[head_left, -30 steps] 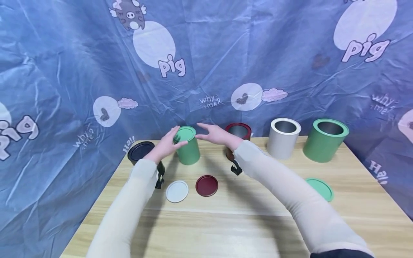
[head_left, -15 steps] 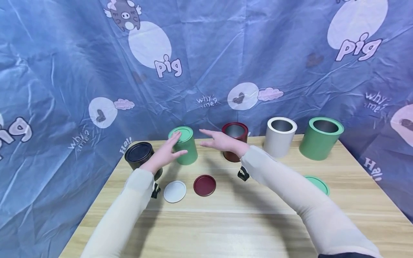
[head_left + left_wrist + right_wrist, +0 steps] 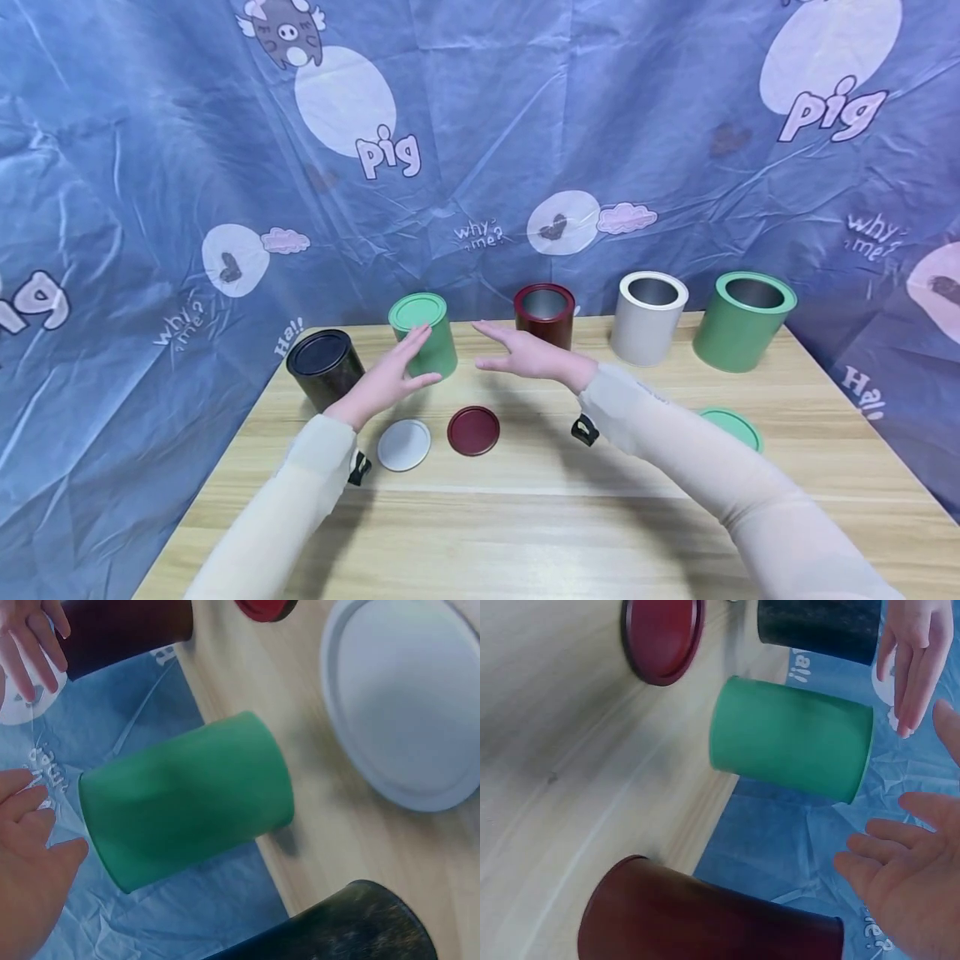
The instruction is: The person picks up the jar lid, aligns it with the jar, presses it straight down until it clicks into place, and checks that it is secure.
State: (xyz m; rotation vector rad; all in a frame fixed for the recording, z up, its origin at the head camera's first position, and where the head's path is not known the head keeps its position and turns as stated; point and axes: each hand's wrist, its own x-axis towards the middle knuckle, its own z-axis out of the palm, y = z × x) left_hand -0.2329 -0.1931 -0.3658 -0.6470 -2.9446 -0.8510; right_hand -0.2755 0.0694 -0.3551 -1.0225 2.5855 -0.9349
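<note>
A green canister (image 3: 437, 354) with a light green lid (image 3: 417, 310) on top stands near the back of the table. Just in front of it and to the left hovers my left hand (image 3: 388, 379), fingers extended and holding nothing. My right hand (image 3: 534, 357) is in the air to the right, fingers straight, in front of the dark red canister (image 3: 545, 308), whose top is uncovered. In the left wrist view the green canister (image 3: 187, 802) is apart from the left hand (image 3: 34, 877). The right wrist view likewise shows space between canister and right hand (image 3: 911, 870).
A black canister (image 3: 327, 367) with its top covered stands at the left. White (image 3: 649, 321) and larger green (image 3: 742, 325) canisters stand uncovered at the right. White (image 3: 405, 445), dark red (image 3: 473, 431) and green (image 3: 733, 429) lids lie on the table (image 3: 510, 533). Behind hangs a blue printed cloth (image 3: 465, 125).
Both hands have drawn back from the small green canister toward the person, the right one also moving rightward. The canisters and lids stay put; the head view has shifted slightly.
</note>
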